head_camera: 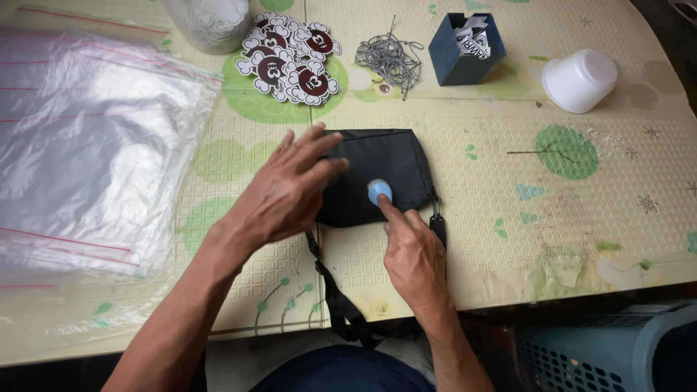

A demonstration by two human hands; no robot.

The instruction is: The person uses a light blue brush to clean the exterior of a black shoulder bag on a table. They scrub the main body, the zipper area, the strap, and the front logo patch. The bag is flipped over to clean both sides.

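Observation:
A small black fabric bag (392,163) lies flat on the patterned mat (508,131) in front of me, its black strap (341,305) trailing off the near edge. My left hand (287,192) rests open on the bag's left side, fingers spread. My right hand (414,250) presses a small round light-blue piece (379,191) against the bag's lower middle, fingertip on it.
A stack of clear plastic zip bags (87,145) covers the left side. At the back lie a pile of dark-red and white cartoon cutouts (290,58), several metal ball chains (390,58), a dark-blue box (461,47) and an overturned white cup (579,80). A teal basket (602,348) stands bottom right.

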